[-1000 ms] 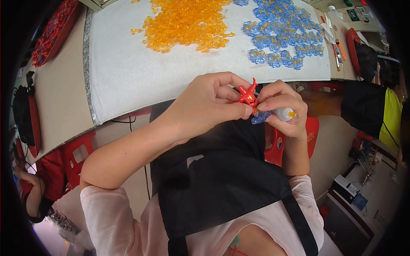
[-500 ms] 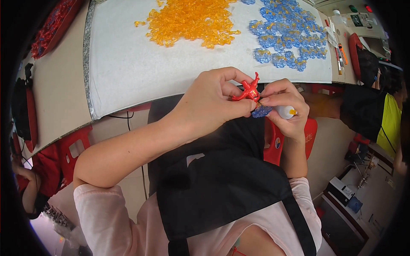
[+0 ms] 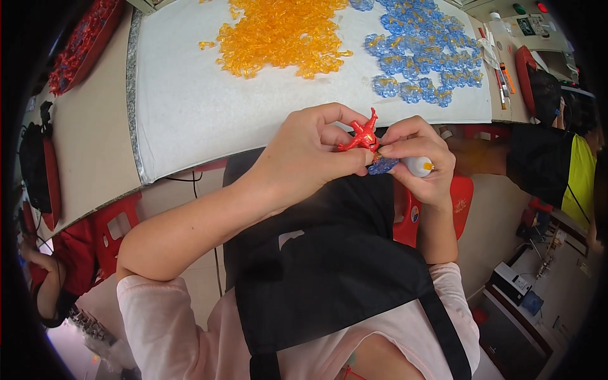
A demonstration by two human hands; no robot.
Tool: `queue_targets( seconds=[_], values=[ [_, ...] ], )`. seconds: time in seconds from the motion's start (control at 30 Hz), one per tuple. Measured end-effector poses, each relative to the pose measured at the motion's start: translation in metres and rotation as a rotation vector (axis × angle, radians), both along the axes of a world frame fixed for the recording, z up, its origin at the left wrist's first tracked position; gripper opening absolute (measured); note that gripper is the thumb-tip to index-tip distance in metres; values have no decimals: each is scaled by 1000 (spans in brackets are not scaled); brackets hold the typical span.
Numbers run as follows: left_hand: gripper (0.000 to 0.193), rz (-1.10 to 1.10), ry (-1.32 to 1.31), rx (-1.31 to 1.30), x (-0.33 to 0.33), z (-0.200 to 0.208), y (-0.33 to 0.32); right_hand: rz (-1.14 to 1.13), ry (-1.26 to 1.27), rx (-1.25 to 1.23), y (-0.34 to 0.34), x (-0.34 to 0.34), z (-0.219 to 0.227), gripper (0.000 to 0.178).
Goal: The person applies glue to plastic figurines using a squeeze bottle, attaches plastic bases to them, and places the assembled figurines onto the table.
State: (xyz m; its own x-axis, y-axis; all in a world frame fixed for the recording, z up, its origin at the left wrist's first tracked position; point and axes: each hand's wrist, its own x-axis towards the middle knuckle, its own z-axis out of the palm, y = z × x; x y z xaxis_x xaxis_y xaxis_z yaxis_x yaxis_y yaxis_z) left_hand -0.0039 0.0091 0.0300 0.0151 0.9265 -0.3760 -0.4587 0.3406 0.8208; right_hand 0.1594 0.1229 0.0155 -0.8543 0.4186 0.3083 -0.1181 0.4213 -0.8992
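Observation:
A small red plastic figure [image 3: 365,134] with limbs spread out is pinched between the thumb and fingers of my left hand [image 3: 310,145]. Right below it, touching it, is a blue translucent piece [image 3: 382,165] with a bit of yellow at its top. My right hand [image 3: 425,152] grips this blue piece with thumb and fingertips, close against the figure. Tucked in the same palm lies a white bottle [image 3: 418,166] with a yellowish tip. Both hands are in front of the table's near edge, above my black apron. The exact joint between figure and blue piece is partly covered by fingertips.
On the white table sheet [image 3: 183,120] lie a heap of orange translucent pieces [image 3: 285,38] and many blue pieces with yellow bits [image 3: 418,50]. A brush and an orange-handled knife [image 3: 506,77] lie at the right. A red tray of red parts [image 3: 82,50] stands far left. Other people sit at both sides.
Both hands, with the figure, blue piece and bottle, have shifted very slightly left in the picture. The grip of each hand stays the same.

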Motion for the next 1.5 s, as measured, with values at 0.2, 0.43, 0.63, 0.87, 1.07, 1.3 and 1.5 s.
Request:
queue_targets(
  seconds=[0.2, 0.43, 0.63, 0.87, 1.07, 1.3, 1.5],
  values=[
    [30, -3, 28, 57, -8, -3, -3, -10, 4, 42, -4, -8, -2, 30],
    [31, 160, 197, 117, -29, 2, -27, -124, 48, 28, -19, -27, 1, 35],
    [32, 615, 1261, 249, -125, 1, -71, -130, 94, 8, -20, -22, -13, 40],
    [32, 656, 1981, -145, -259, -21, -111, -123, 103, -25, -28, -31, -11, 37],
    [35, 605, 1705, -6, -284, -22, -114, -88, 40, -52, -25, -33, -11, 35],
    [31, 389, 1913, 99, -268, 10, -85, -143, 66, -105, -21, -27, -13, 36],
    [17, 330, 2049, 563, -163, 31, 65, -191, 74, -179, -12, -19, -19, 41]
  ],
)
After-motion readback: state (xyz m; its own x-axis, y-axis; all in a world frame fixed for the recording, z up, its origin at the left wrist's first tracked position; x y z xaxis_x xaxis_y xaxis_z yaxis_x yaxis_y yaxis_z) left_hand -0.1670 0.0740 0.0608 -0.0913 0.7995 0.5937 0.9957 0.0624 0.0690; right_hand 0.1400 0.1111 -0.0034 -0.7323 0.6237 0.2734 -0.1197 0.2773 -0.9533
